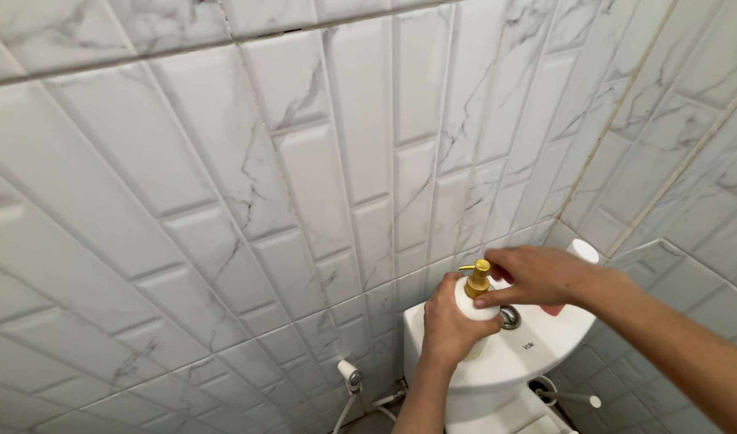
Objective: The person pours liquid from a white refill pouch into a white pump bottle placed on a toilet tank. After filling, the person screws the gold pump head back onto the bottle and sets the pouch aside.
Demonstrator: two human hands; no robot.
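- The soap dispenser bottle [470, 301], white with a gold pump head [476, 278], stands upright over the toilet cistern lid [537, 341], at the lid's left end, its long axis vertical.
- The left hand [451, 321] comes up from below the cistern lid and wraps the bottle's body from the near side, fingers curled closed around it; whether the base rests on the lid or is lifted just clear is hidden behind that hand.
- The right hand [537, 275] reaches in from the right, above the lid, and sits at the bottle's shoulder: thumb against the white top, fingers bent over the pump collar, closed on it rather than spread.
- So the pump lies directly under the right hand's fingertips and straight above the left hand's grip; both hands touch the bottle, the left lower, the right higher.
- The pump spout points left, away from the right hand.
- On the lid, just right of the bottle, is the chrome flush button [509, 317]; further right a white roll-shaped item [583, 250] stands at the lid's back corner against the marbled wall tiles [304, 177].
- Left of the cistern, low on the wall, hangs a hose fitting [349, 376].
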